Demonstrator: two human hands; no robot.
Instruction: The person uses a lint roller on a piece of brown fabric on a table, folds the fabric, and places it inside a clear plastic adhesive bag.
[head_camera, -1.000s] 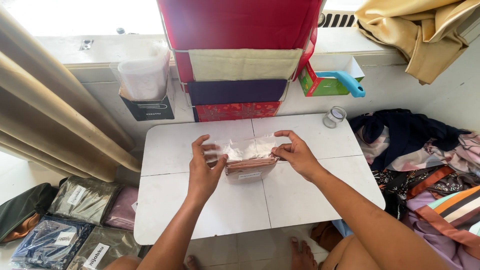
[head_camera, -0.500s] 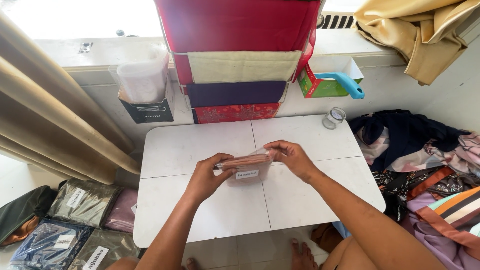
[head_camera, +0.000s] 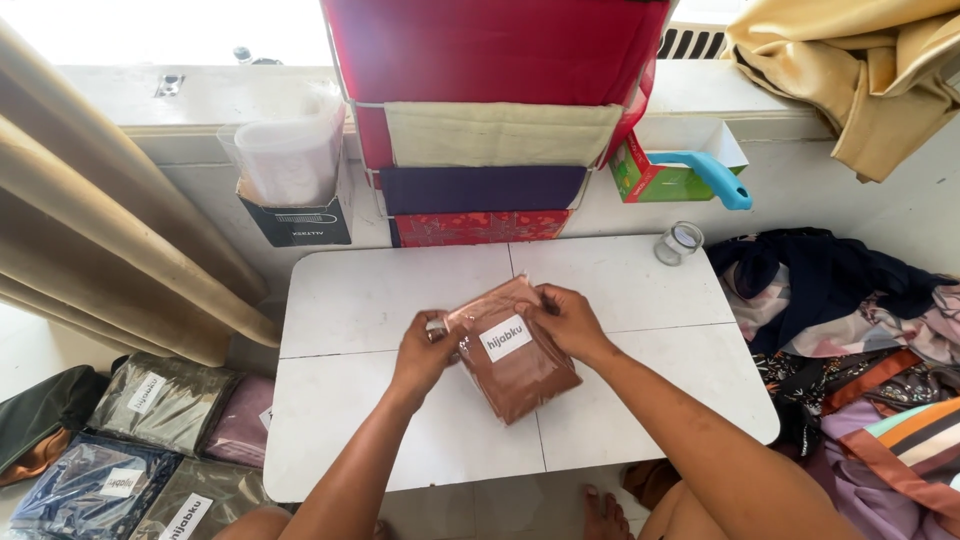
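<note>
Brown packet (head_camera: 515, 360) between both hands, upper edge hidden by fingers (head_camera: 545, 300).

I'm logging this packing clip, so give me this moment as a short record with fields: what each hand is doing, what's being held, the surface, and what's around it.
left hand: grips the left edge of the packet
right hand: grips the packet's upper right corner
held item: brown cloth in a clear plastic packet with a white label, tilted, over the table
surface: white folding table
on table: small glass jar at the far right corner
floor, left: more bagged cloths
right: pile of loose fabrics
behind: hanging fabric organiser, red on top
</note>
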